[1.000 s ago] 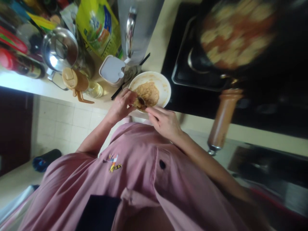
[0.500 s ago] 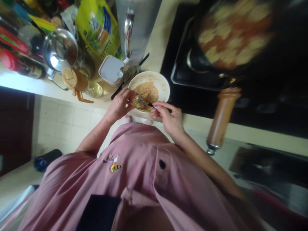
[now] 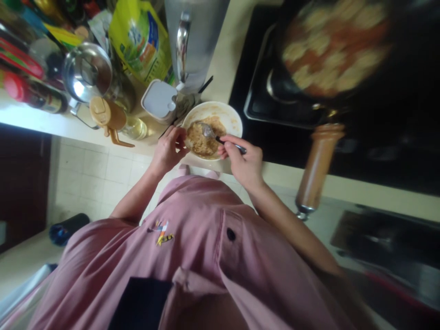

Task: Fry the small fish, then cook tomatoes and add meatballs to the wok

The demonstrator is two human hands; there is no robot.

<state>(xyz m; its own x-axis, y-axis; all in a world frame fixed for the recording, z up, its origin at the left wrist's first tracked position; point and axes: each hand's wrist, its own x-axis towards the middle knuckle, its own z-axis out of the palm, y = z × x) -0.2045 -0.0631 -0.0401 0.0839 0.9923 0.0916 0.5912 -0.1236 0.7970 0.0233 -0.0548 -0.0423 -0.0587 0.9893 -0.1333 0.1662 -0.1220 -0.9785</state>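
Note:
A white bowl (image 3: 234, 120) holds a brownish, minced-looking mixture (image 3: 202, 143) near the counter's front edge. My right hand (image 3: 245, 162) grips the dark handle of a spoon (image 3: 208, 130), whose metal head rests in the mixture. At the bowl's left rim is my left hand (image 3: 169, 151), thumb and fingers curled together. A small light-brown bit seems to show at those fingertips, too blurred to name, and it blends with the mixture behind it.
A pan (image 3: 332, 52) of pale rounds in reddish sauce sits on the black stove, its wooden handle (image 3: 314, 167) jutting over the counter edge. Left of the bowl stand a white lidded container (image 3: 158, 101), an orange-topped bottle (image 3: 106, 114), a steel pot (image 3: 87, 73) and a yellow pouch (image 3: 140, 41).
The spoon head has moved up and away from my left fingertips, into the mixture. My left hand has shifted slightly left and its fingers have turned downward.

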